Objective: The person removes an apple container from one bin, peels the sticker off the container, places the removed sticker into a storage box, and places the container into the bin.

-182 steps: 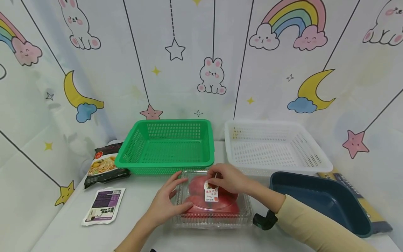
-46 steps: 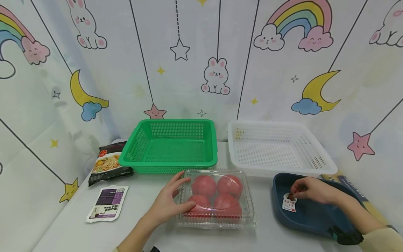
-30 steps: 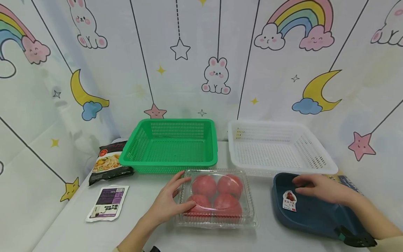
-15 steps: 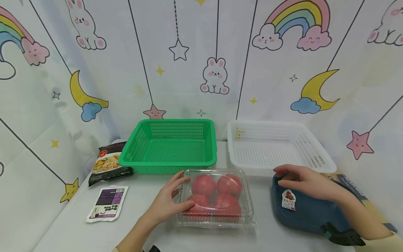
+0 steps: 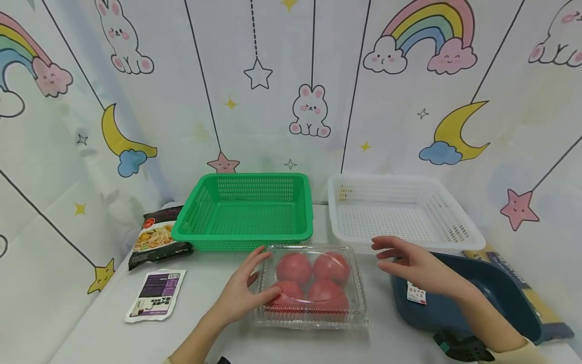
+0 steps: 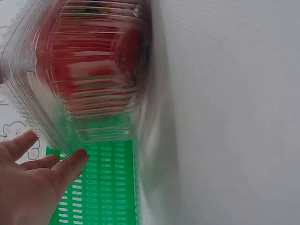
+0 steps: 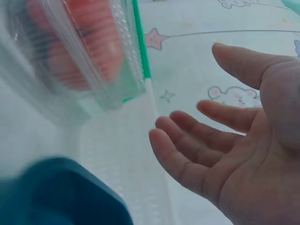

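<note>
A clear plastic clamshell box with several round red fruits inside sits closed on the table. My left hand rests at its left side, fingers spread along the edge and thumb on the lid's front left part. In the left wrist view the fingers of this hand lie straight beside the box's corner. My right hand is in the air right of the box, over the left part of a dark blue tray, fingers loosely bent and holding nothing. Inside the tray lies a small white label, partly hidden by this hand.
Behind the box stand a green basket and a white basket. At the left are a black noodle packet and a white and purple sachet. A yellow and grey packet lies partly under the blue tray.
Earlier the right hand pinched the label on the box's lid, then set it in the blue tray and let go. Now it has moved left toward the box. The left hand has stayed.
</note>
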{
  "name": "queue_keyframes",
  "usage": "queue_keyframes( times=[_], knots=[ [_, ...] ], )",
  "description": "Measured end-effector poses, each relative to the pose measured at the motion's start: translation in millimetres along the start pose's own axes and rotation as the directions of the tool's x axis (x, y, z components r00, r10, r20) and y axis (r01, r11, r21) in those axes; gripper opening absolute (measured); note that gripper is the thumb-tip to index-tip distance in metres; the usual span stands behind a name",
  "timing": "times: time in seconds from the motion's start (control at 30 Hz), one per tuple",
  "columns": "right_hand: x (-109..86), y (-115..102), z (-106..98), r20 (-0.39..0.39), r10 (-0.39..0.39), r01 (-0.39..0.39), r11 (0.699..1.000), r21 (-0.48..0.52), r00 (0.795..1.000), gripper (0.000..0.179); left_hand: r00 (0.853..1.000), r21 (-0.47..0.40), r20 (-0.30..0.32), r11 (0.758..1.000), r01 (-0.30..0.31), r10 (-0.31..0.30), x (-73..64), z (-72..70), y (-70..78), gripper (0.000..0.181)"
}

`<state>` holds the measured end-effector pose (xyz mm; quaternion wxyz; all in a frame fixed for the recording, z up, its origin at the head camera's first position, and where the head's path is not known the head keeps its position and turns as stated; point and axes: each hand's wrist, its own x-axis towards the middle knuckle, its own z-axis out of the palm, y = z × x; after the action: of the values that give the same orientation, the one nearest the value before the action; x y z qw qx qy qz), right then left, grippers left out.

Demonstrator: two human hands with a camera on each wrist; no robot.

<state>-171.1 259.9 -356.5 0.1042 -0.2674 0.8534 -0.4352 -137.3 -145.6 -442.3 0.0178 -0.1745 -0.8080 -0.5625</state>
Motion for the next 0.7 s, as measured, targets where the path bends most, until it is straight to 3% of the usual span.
queue_keyframes(
  times=[0.3,0.7],
  knots=[
    [0.3,10,27,-0.066,0.003,0.006,0.991,0.130,0.998,0.060,0.998,-0.105,-0.023,0.993,-0.055,0.052,-6.2,-9.5,-10.2,0.081],
    [0.8,23,55,-0.052,0.035,-0.023,0.973,0.229,0.998,0.066,0.995,-0.226,0.071,0.973,-0.048,0.066,-9.6,-20.1,-26.4,0.083]
  ],
)
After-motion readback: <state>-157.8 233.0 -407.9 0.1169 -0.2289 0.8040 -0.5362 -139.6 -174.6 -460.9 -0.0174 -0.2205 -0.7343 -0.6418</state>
